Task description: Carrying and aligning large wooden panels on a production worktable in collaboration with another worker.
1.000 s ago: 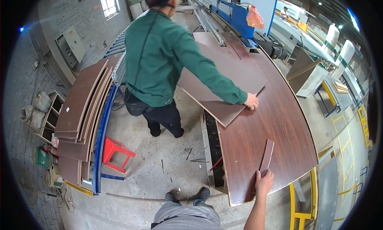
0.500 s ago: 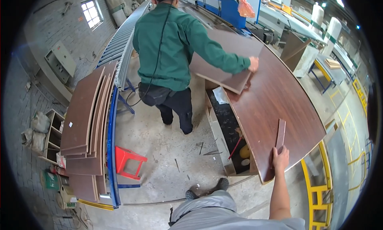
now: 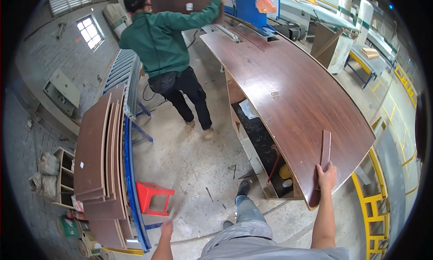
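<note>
My right hand point(image 3: 327, 176) is closed round the near end of a narrow brown wooden strip point(image 3: 326, 145). The strip lies along the right part of a large brown wood-grain tabletop point(image 3: 297, 115). Low at the left, my left hand point(image 3: 166, 230) is over the concrete floor near a red plastic stool point(image 3: 153, 198). Motion smears its fingers, so whether it holds anything is unclear. A person in a green jacket point(image 3: 162, 43) stands beyond, with an arm raised at a big brown panel point(image 3: 173, 0).
Brown boards point(image 3: 94, 147) are stacked at left on a blue-edged stand, beside a roller conveyor point(image 3: 122, 70). Under the tabletop, an open shelf point(image 3: 252, 129) holds a yellow object. A yellow metal frame point(image 3: 374, 215) stands at right. Thin scraps lie on the floor.
The person in green has moved left and away, lifting the panel off the tabletop. My left hand has come into view. My right hand stays on the strip.
</note>
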A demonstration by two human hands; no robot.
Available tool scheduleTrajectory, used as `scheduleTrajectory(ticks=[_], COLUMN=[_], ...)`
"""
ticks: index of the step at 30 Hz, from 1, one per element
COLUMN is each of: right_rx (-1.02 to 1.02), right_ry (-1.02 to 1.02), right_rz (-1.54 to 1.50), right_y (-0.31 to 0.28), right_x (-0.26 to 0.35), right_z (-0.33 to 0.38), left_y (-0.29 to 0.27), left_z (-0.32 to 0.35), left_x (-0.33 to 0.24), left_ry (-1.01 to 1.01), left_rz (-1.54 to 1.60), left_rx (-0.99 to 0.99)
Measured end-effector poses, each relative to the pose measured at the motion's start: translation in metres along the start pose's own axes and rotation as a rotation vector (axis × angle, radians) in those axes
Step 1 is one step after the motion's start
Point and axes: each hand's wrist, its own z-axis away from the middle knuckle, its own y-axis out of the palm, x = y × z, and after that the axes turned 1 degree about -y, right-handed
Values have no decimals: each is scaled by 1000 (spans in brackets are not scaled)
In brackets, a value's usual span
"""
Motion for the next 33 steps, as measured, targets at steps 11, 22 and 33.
scheduleTrajectory(ticks=[11,22,33], right_rx=[31,86,534], right_ry=[193,76,110], right_rz=[-10,-393,-1230], right_y=[14,52,108], right_x=[17,56,257], right_z=[-27,-81,-100], left_y=[215,213,178], left_z=[-23,-97,-148], left_x=[-249,-333,-332], left_ry=[453,375,331], left_rz=[-847,-641,-450], left_rx=[928,526,353])
